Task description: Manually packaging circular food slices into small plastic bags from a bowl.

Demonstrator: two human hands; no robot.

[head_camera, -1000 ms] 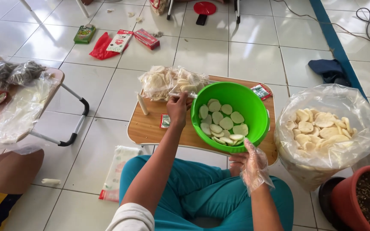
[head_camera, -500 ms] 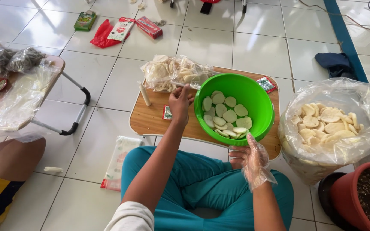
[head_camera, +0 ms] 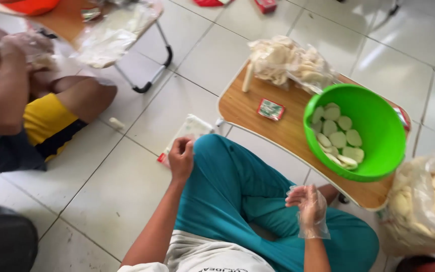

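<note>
Both hands have withdrawn from the desk (head_camera: 278, 131) to the lap: left hand (head_camera: 181, 160), bare, rests loosely curled on the teal knee, holding nothing; right hand (head_camera: 309, 206), in a clear plastic glove, hangs half open and empty. One green bowl (head_camera: 373, 151) sits at the desk's right edge, holding roughly ten pale round slices (head_camera: 339, 138). One clear bag of slices (head_camera: 290, 63) lies at the far edge. One small red-green sachet (head_camera: 271, 109) lies mid-desk.
</note>
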